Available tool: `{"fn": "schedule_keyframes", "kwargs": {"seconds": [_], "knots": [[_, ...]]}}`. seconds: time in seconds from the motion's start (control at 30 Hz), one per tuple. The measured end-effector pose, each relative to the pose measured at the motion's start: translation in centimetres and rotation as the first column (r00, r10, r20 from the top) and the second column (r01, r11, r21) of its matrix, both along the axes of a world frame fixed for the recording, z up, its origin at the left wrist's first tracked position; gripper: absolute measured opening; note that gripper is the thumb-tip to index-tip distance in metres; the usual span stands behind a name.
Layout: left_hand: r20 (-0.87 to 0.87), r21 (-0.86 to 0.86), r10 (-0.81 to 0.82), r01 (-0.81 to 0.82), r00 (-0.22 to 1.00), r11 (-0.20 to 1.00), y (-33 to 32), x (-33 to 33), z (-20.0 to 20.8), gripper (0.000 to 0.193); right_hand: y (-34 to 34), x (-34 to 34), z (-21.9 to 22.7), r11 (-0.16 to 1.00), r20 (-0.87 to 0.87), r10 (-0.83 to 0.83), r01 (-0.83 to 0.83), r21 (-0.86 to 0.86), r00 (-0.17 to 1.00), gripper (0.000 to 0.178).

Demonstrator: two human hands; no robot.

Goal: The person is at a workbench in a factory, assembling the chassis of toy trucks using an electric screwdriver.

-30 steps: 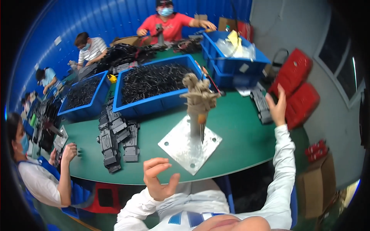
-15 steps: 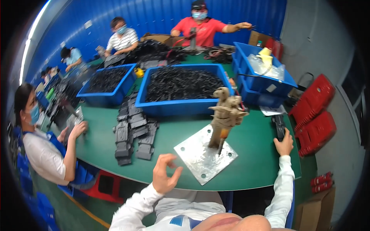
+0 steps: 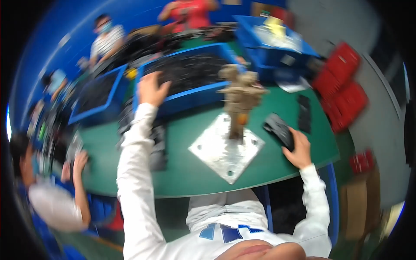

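Note:
My left hand point(image 3: 151, 90) reaches over the near left corner of a large blue bin point(image 3: 195, 93). Its thumb and fingers are apart, with nothing seen between them. Small dark parts point(image 3: 195, 71) fill that bin. On the right, my right hand point(image 3: 300, 149) grips a black moulded plastic part point(image 3: 279, 130), tilted above the green table point(image 3: 281, 169). Between my hands stands a post wrapped in tan material point(image 3: 238, 102), fixed on a shiny square metal plate point(image 3: 212, 149) with corner holes. Another flat black part point(image 3: 304, 113) lies beyond my right hand.
Black moulded pieces point(image 3: 158, 149) lie partly behind my left forearm. A second blue bin point(image 3: 93, 110) sits further left, and stacked blue bins point(image 3: 277, 60) stand at the far right. One co-worker point(image 3: 56, 195) sits at my left; others work across the table. Red cases point(image 3: 342, 95) stand beyond the right edge.
My left hand has moved from the table's front edge up to the large bin. My right hand has brought a black part nearer the metal plate. The view has shifted.

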State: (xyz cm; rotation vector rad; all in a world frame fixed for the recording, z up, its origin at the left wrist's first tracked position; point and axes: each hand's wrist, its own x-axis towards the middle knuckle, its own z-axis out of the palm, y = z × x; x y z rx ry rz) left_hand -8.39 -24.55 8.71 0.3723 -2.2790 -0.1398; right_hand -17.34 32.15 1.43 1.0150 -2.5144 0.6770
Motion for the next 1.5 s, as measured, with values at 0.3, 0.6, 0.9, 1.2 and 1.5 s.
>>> {"fn": "schedule_keyframes", "kwargs": {"seconds": [0.3, 0.6, 0.9, 1.2, 1.5], "knots": [[0.147, 0.13, -0.153, 0.134, 0.977, 0.982, -1.4, -2.6, -0.7, 0.018, 1.4, -6.7, 0.3, 0.909, 0.0, -0.402, 0.399, -0.124, 0.916, 0.064], [-0.142, 0.029, -0.157, 0.163, 0.977, 0.986, -2.2, -1.7, 1.4, 0.012, 3.5, -21.3, -3.7, 0.801, 0.253, -0.529, 0.575, -0.166, 0.81, 0.086], [-0.295, 0.696, -0.194, 0.35, 0.935, 0.627, -4.7, -2.6, 2.9, 0.019, 7.4, -13.3, 2.7, 0.499, 0.553, 0.431, 0.323, -0.805, 0.713, 0.032], [-0.523, 0.751, -0.085, 0.506, 0.848, 0.424, -1.7, 0.0, 2.3, 0.017, 5.0, 6.8, 2.5, 0.569, 0.657, 0.634, 0.33, -0.753, 0.408, 0.045], [0.042, 0.244, -0.545, 0.521, 0.837, 0.818, 11.2, 9.4, -5.0, 0.016, -1.2, 16.5, -1.1, 0.635, 0.738, 0.674, 0.489, -0.598, 0.027, 0.053]]}}
